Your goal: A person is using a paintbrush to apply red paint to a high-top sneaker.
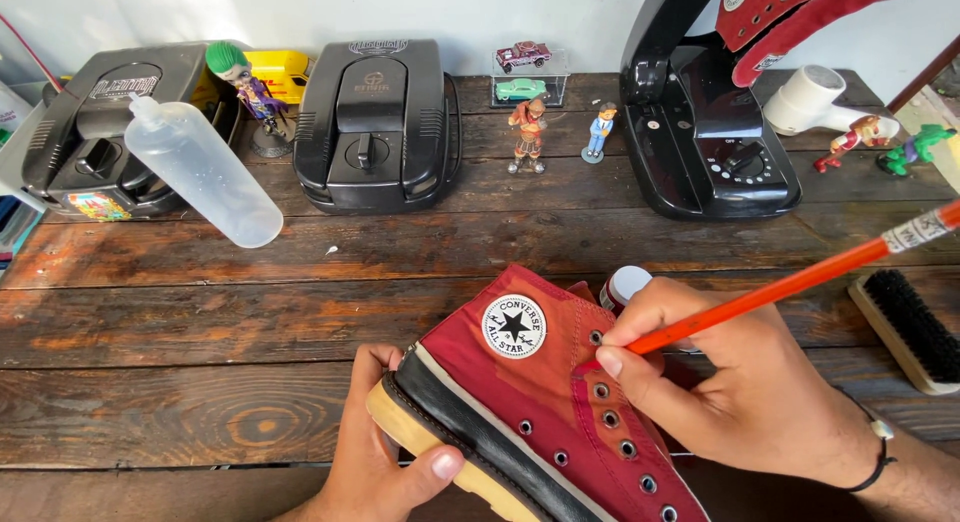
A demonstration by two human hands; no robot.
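A dark red high-top canvas shoe [545, 402] with a round white star patch, metal eyelets and a tan rubber sole lies tilted at the bottom centre of the head view. My left hand [375, 452] grips its sole and heel from the left, thumb across the sole's edge. My right hand [725, 377] holds a long orange-handled brush [800, 279] like a pen, its tip touching the canvas beside the upper eyelets. A small jar with a white lid [625, 285] stands just behind the shoe.
On the dark wooden table [200, 312] lie a clear squeeze bottle [200, 170], a black-bristled brush [910, 327] at right, two black machines [375, 127] at the back, a taller black machine [715, 132] bearing another red shoe [790, 17], several figurines, toy cars and a white dryer [810, 100].
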